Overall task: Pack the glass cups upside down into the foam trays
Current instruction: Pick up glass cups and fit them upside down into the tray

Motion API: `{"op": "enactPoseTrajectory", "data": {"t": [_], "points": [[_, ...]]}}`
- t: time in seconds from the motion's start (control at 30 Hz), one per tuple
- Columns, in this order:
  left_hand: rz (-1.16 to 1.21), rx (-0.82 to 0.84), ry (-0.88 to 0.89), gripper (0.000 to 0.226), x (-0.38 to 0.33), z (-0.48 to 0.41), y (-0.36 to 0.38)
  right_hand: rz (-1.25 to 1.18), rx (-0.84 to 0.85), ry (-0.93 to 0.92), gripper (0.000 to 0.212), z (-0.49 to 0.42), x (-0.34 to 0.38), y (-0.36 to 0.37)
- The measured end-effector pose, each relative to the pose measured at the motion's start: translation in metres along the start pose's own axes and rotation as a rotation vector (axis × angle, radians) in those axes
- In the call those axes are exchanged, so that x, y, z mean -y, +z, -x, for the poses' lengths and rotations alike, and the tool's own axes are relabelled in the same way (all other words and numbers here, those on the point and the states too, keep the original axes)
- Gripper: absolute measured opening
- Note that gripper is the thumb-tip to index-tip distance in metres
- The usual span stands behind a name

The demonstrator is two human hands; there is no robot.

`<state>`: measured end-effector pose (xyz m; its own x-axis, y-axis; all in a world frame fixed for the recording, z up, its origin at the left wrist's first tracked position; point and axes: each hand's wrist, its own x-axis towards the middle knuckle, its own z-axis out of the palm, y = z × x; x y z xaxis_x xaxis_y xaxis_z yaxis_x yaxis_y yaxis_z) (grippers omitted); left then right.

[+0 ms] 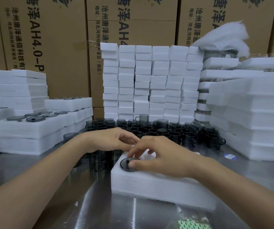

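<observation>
Your right hand (159, 156) rests on the white, fibrous foam tray (149, 184), thumb and forefinger curled onto the flat, round base of a smoky dark glass cup (126, 163). The cup stands upside down, sunk into the tray's left end. Your left hand (110, 139) hovers just beside it, fingers loosely bent and gripping nothing visible, over dark cups (98, 160) standing on the brushed steel bench (100, 204). Behind them a dense cluster of handled cups (166, 131) crowds the bench. Stacked foam blocks (149, 80), filled trays (34, 128) at left and printed cardboard cartons (58, 47) enclose the area.
</observation>
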<state>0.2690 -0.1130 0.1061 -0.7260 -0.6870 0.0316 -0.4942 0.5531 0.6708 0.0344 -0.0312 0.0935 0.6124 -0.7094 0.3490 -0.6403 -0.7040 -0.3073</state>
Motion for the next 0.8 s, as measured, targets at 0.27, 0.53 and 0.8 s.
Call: {"op": "enactPoseTrajectory", "data": {"t": [0.27,0.53,0.8], "points": [[-0.416,-0.49,-0.082,0.02,0.015,-0.004,-0.008,0.049,0.043,0.008,0.032,0.002,0.008,-0.001],[-0.748,-0.424,-0.542,0.057,0.044,0.0,-0.027,-0.027,0.044,0.024,0.044,0.001,0.004,0.002],[-0.529,-0.312,-0.556,0.056,0.055,0.001,-0.031,0.003,0.05,0.015,0.05,0.001,0.005,0.002]]}}
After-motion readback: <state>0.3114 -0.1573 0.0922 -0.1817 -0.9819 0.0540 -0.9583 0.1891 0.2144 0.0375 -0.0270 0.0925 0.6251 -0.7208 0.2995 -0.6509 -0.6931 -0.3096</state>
